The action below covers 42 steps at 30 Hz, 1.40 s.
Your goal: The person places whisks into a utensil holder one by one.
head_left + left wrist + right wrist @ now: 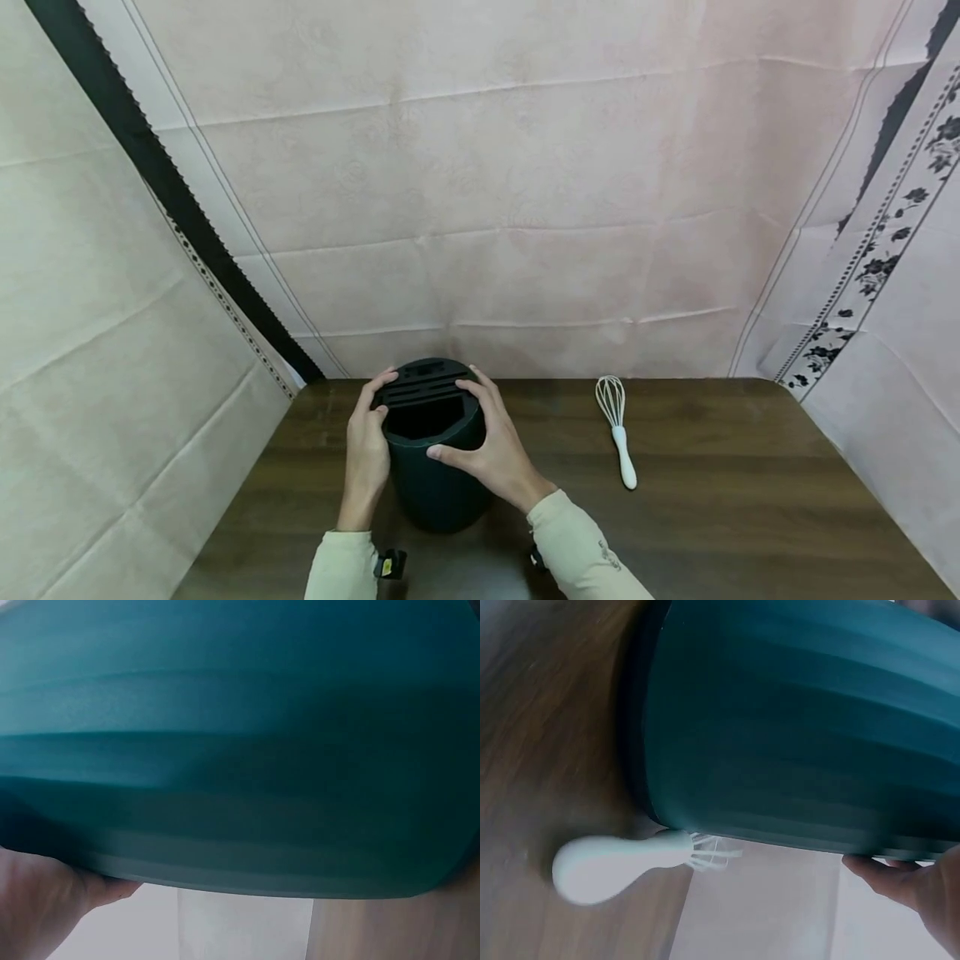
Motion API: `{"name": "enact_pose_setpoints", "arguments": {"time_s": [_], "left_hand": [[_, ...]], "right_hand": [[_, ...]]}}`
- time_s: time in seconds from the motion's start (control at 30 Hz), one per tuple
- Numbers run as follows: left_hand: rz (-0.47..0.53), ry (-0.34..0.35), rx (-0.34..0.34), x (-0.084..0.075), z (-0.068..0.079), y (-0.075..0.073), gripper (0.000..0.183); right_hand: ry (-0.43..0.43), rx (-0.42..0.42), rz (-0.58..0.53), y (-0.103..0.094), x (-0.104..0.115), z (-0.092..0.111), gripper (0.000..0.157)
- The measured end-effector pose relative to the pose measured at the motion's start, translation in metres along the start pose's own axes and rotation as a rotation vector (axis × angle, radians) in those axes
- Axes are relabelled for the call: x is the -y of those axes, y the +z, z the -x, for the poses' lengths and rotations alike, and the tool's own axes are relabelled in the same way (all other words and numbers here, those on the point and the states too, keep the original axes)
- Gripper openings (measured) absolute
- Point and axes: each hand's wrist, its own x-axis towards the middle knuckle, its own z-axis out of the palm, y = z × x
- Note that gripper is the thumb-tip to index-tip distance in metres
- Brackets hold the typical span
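Note:
A dark green, round container [442,487] with a slotted black top and a wide opening, like a utensil or knife holder, stands between both hands near the table's middle left. My left hand [367,454] grips its upper left side, thumb at the rim. On the right, my right hand [498,450] holds the upper side, fingers on the slotted top and thumb across the front below the rim. Ribbed green walls of the container fill most of the left wrist view [240,765] and the right wrist view. A white whisk [620,442] lies to the right, apart from both hands.
The brown wooden table [720,500] runs under everything, its back edge against a pale cloth backdrop [525,183]. More pale cloth [112,400] hangs at the left, and a flower-printed border [877,267] runs down the right side.

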Motion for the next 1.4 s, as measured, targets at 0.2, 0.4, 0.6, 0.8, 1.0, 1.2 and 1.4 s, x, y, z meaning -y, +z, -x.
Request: {"name": "enact_pose_setpoints", "arguments": {"time_s": [0.2,0.4,0.6,0.8,1.0,1.2,1.4], "left_hand": [[0.0,0.015,0.015,-0.002,-0.001,0.016,0.05],[0.014,0.006,0.034,-0.005,-0.003,0.034,0.048],[0.012,0.021,0.041,-0.012,-0.003,0.05,0.047],[0.032,0.048,0.057,-0.02,-0.005,0.068,0.048],[0.036,0.055,0.076,-0.023,-0.004,0.086,0.048],[0.039,0.055,0.1,-0.025,-0.003,0.102,0.048],[0.108,0.075,0.149,-0.026,-0.005,0.119,0.049]], "right_hand": [[-0.001,-0.025,0.003,-0.014,-0.003,0.006,0.088],[-0.01,-0.068,0.009,-0.029,-0.007,0.012,0.085],[-0.03,-0.09,0.009,-0.042,-0.008,0.017,0.083],[-0.032,-0.122,0.013,-0.058,-0.008,0.023,0.082],[-0.015,-0.151,0.043,-0.072,-0.011,0.031,0.081],[-0.012,-0.175,0.062,-0.086,-0.017,0.037,0.081],[-0.01,-0.196,0.061,-0.104,-0.021,0.041,0.08]]}}
